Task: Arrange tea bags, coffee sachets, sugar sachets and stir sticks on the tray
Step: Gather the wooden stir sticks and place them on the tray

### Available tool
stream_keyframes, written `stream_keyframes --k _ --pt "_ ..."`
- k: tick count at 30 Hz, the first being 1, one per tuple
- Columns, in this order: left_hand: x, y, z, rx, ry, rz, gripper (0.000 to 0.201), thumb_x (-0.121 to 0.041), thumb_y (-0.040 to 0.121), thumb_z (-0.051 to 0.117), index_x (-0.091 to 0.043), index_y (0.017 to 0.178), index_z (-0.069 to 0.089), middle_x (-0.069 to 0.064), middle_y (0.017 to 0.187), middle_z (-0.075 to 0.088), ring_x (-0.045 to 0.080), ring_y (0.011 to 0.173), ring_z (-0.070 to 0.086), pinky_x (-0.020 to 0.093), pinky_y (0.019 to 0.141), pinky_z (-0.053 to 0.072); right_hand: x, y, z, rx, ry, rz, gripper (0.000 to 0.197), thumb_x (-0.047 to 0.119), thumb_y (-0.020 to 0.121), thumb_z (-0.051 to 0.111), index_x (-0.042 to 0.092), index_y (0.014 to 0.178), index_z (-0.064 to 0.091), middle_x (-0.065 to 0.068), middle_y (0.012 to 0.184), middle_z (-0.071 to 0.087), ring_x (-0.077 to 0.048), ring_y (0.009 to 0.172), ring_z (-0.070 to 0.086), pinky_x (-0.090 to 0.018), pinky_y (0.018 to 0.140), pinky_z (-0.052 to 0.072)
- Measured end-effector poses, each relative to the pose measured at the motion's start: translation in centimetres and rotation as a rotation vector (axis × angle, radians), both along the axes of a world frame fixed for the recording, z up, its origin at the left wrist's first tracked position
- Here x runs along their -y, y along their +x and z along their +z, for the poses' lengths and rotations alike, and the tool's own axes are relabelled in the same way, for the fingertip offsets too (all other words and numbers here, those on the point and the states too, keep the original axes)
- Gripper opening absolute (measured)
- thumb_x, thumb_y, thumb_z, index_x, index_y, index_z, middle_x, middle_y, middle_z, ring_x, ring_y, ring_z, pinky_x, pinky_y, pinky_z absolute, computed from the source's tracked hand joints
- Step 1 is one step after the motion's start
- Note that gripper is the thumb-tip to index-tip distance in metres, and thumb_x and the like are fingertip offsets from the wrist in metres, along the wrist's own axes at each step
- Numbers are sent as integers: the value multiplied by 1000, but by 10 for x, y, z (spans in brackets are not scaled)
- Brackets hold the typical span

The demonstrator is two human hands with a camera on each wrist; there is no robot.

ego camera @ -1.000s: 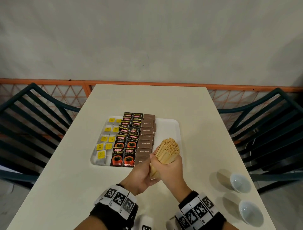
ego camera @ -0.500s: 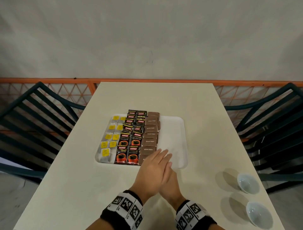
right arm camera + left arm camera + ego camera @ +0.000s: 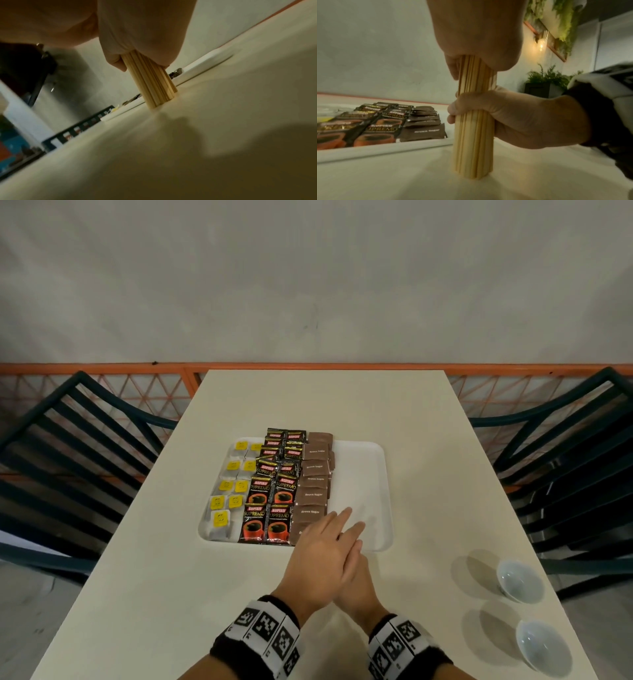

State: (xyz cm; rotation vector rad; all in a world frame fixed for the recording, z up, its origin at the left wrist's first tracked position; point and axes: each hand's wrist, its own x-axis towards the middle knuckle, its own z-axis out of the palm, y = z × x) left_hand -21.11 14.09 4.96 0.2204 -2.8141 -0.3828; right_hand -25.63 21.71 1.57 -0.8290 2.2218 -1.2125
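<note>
A bundle of wooden stir sticks (image 3: 474, 135) stands upright on the table just in front of the white tray (image 3: 363, 467). My right hand (image 3: 513, 119) grips the bundle around its middle. My left hand (image 3: 318, 553) lies flat over the bundle's top with straight fingers and hides it in the head view. The bundle's foot (image 3: 159, 94) touches the tabletop. On the tray lie yellow-tagged tea bags (image 3: 226, 501) at the left, black coffee sachets (image 3: 274, 494) in the middle and brown sugar sachets (image 3: 313, 477) beside them. The tray's right part is bare.
Two small white bowls (image 3: 519, 580) (image 3: 543, 647) sit near the table's right front edge. Dark slatted chairs (image 3: 85, 440) (image 3: 565, 440) stand on both sides. An orange railing (image 3: 102, 369) runs behind the table's far end.
A second ago both hands held the bundle tilted with its stick ends showing. Now it stands on end on the table, my left palm flat on top.
</note>
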Motion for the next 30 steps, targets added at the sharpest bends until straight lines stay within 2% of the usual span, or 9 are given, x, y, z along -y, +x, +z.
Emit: stream_keyframes --k 4,6,8,10,12,15,18,22,30 --pt "1 -3 0 39 2 3 36 -31 89 39 -23 108 68 2 116 67 17 99 65 30 82 54 0 0 0 64 23 -61 33 12 99 35 6 131 42 -10 133 50 -9 114 47 -5 87 24" --pt "1 -3 2 58 27 -1 36 -31 88 40 -22 108 68 2 116 67 17 100 65 32 81 56 -2 1 3 124 -72 -40 34 4 97 37 -7 129 41 -24 129 51 -5 92 52 -11 82 34" --pt "1 -2 4 78 39 -30 40 -37 90 40 -22 120 61 3 127 61 19 112 60 35 90 52 -5 0 2 112 -140 -52 34 -1 94 38 -19 122 40 -31 119 53 7 80 42 -12 76 36" --pt "6 1 10 79 112 -23 52 -50 91 36 -26 137 42 1 146 42 19 133 40 37 109 34 -1 -1 -2 157 -169 -64 34 6 92 43 -14 120 45 -9 102 58 10 74 47 -6 72 37" --pt "13 1 20 24 290 60 61 -57 89 34 -27 143 32 -6 148 33 11 137 28 31 113 22 3 -8 0 158 -106 -18 22 13 88 55 7 110 57 15 88 58 10 71 56 -6 64 42" --pt "21 0 30 -123 628 264 49 -44 93 43 -22 136 41 -15 128 44 0 116 42 18 98 34 5 -24 2 287 -93 -119 27 9 73 71 27 91 61 11 82 67 -4 77 64 -15 66 47" --pt "36 -5 23 123 993 398 33 -34 96 43 -20 125 50 -8 115 55 6 101 53 17 83 44 11 -39 14 364 -28 -165 28 1 71 69 24 82 59 4 74 64 -13 69 61 -20 59 46" --pt "49 -20 8 395 1364 405 30 -37 92 48 -20 115 57 3 107 62 21 104 59 38 98 47 20 -58 30 463 25 -163 24 -1 70 68 16 86 62 -4 75 65 -17 67 62 -22 56 48" --pt "61 -62 4 547 1542 346 29 -33 96 45 -17 119 50 -1 94 58 14 84 59 27 73 52 40 -94 21 681 187 -199 29 7 69 71 8 98 68 -14 97 71 -30 93 67 -43 83 56"
